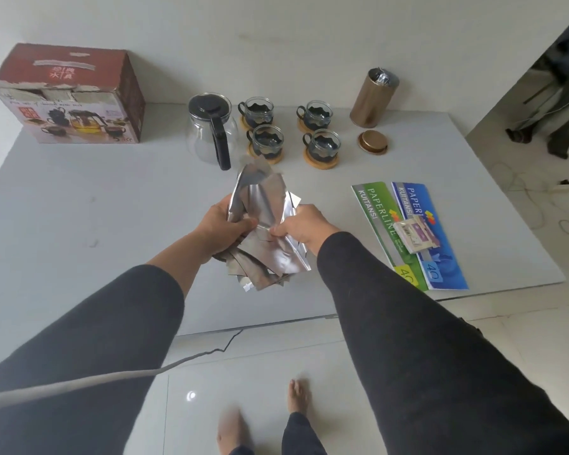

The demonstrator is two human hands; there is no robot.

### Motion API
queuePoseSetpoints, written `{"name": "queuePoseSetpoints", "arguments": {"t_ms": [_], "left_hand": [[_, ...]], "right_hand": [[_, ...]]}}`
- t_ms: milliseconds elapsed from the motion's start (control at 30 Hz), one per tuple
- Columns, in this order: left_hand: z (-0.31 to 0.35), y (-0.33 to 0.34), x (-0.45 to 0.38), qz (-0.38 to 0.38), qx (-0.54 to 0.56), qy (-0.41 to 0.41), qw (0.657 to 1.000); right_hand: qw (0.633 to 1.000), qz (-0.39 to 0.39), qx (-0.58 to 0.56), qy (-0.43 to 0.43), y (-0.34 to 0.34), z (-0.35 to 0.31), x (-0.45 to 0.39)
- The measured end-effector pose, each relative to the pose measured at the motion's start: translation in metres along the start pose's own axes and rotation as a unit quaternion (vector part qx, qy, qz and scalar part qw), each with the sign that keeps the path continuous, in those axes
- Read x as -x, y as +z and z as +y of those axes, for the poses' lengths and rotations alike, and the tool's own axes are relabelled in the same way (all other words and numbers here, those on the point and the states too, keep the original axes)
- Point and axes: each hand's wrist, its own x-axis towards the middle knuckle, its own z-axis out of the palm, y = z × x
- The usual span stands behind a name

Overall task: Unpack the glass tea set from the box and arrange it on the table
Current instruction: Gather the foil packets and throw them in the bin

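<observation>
A glass teapot (211, 133) with a black lid and handle stands at the back of the grey table (96, 208). To its right, several glass cups (265, 141) with black holders sit on wooden coasters. The red tea set box (69, 96) stands at the back left. Over the table's middle, my left hand (225, 224) grips a bundle of silver foil packets (263, 224). My right hand (301, 224) pinches the same bundle from the right.
A gold tin canister (372, 96) stands open at the back right, its lid (372, 142) lying in front of it. Two receipt books (418, 238), green and blue, lie at the right with a small packet (414, 234) on top. The table's front edge is near my feet.
</observation>
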Motion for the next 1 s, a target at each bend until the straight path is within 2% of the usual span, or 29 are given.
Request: {"name": "queuePoseSetpoints", "arguments": {"t_ms": [200, 367, 500, 700, 833, 1000], "left_hand": [[0.063, 0.049, 0.002, -0.048, -0.011, 0.065, 0.997], [0.111, 0.128, 0.006, -0.104, -0.015, 0.122, 0.987], [0.147, 0.22, 0.021, -0.166, -0.028, 0.161, 0.973], [0.177, 0.376, 0.057, -0.217, -0.056, 0.206, 0.953], [0.172, 0.463, 0.071, -0.238, -0.101, 0.215, 0.942], [0.157, 0.541, 0.07, -0.279, -0.129, 0.19, 0.932]], "right_hand": [[0.997, 0.067, -0.029, -0.002, -0.074, 0.021, 0.032], [0.989, 0.129, -0.068, 0.019, -0.147, 0.072, 0.067], [0.977, 0.183, -0.096, 0.057, -0.213, 0.14, 0.1], [0.958, 0.238, -0.119, 0.107, -0.302, 0.265, 0.145], [0.946, 0.251, -0.13, 0.161, -0.331, 0.342, 0.162], [0.932, 0.245, -0.16, 0.212, -0.348, 0.416, 0.16]]}}
